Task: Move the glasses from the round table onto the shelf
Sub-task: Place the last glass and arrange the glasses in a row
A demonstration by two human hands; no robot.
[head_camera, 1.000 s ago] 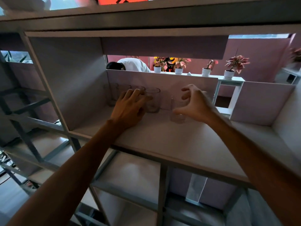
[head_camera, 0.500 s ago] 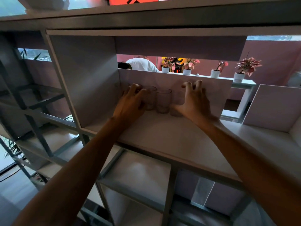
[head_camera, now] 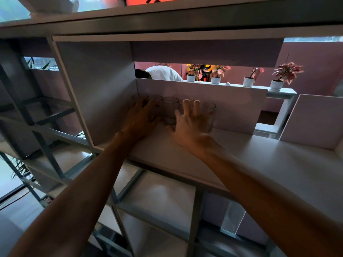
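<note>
Fingers splayed, glasses lined on shelf

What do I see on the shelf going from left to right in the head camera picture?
left hand → clear round drinking glass between the hands → right hand → clear glass at the row's right end

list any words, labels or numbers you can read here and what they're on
None can be read.
The orange panel at the top edge shows part of a black mark, cut off by the frame: not legible.
The glasses and plant pots show no labels.
</note>
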